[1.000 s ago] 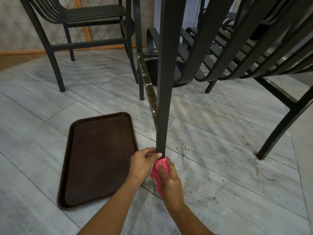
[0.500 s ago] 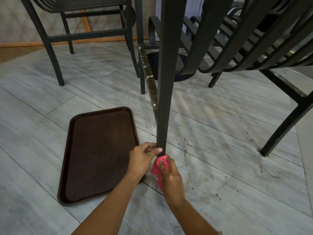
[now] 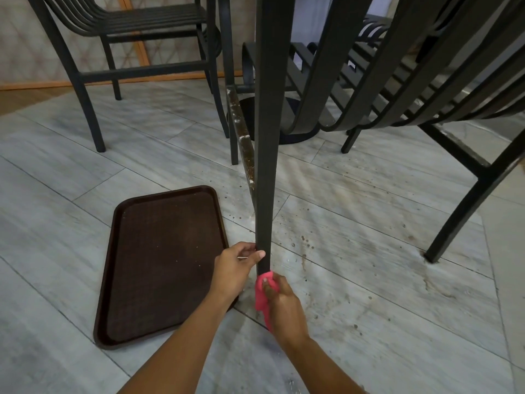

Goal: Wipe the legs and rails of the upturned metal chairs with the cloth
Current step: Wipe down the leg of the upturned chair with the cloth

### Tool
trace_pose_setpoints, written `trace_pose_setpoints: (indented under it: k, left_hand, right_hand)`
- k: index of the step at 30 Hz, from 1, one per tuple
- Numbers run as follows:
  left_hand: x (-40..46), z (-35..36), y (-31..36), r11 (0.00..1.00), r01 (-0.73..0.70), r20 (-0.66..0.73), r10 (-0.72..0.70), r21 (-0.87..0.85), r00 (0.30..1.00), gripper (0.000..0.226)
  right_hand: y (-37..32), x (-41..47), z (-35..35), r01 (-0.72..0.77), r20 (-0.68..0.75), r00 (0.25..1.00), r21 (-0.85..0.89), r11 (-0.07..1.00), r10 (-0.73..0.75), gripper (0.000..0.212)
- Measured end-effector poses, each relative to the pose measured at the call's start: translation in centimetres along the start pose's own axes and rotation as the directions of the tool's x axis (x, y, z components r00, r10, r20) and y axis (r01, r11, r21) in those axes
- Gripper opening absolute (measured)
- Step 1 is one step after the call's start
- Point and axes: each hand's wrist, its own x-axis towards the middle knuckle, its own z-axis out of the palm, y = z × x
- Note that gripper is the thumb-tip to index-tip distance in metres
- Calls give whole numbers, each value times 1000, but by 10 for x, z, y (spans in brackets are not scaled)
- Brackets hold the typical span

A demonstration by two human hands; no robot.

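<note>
A dark metal chair leg runs from the top of the view down to the floor near the middle. My left hand grips the leg just above its foot, thumb across the front. Right below it, my right hand holds a pink cloth pressed against the leg's lowest part; the cloth's tail hangs down past my wrist. A dirty, rust-speckled rail joins this leg and runs back to another leg. The foot of the leg is hidden behind the cloth.
A dark brown tray lies flat on the grey tile floor left of my hands. An upright chair stands at the back left. Slatted chair seats fill the upper right, with another leg standing at right. Dirt specks dot the floor.
My hands stay at the bottom of the leg. The right hand with the cloth has shifted slightly lower, and the view has tilted a little.
</note>
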Motion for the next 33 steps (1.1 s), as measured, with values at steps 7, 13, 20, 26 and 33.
trace_pose_setpoints:
  k: [7, 13, 20, 26, 33]
  left_hand:
    - [-3, -1, -1, 999, 26, 35, -27, 21, 999, 41]
    - [-1, 0, 1, 1000, 18, 3, -18, 12, 1000, 37]
    - [1, 1, 3, 1000, -17, -10, 17, -1, 1000, 28]
    - [5, -1, -2, 1000, -29, 23, 29, 3, 999, 29]
    - [7, -2, -6, 1000, -15, 31, 15, 2, 999, 31]
  right_hand:
    - [5, -14, -22, -77, -207, 975, 23, 997, 80, 13]
    - [-15, 4, -24, -166, -289, 928, 238, 957, 233, 34]
    - [-30, 23, -3, -187, -296, 913, 306, 933, 280, 25]
    - [-21, 25, 5, -108, -330, 918, 323, 940, 219, 16]
    - [-3, 25, 19, -213, -279, 912, 306, 928, 301, 15]
